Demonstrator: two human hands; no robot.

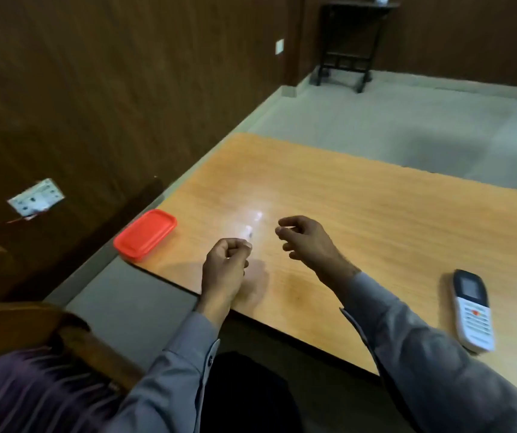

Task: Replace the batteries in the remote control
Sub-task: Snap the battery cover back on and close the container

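Observation:
A white remote control (472,310) with a dark screen end lies face up near the table's front right edge. My left hand (226,267) hovers over the table's front edge, curled into a loose fist with nothing visible in it. My right hand (307,242) hangs a little farther in, fingers bent and apart, holding nothing. Both hands are well left of the remote. A red lidded plastic box (144,234) sits at the table's left corner, lid on. No batteries are in sight.
The wooden table (360,214) has a bright glare patch between my hands. A dark wood-panelled wall with a socket plate (36,196) runs along the left. A wooden chair arm (16,317) is at lower left. A black stand (351,45) stands on the far floor.

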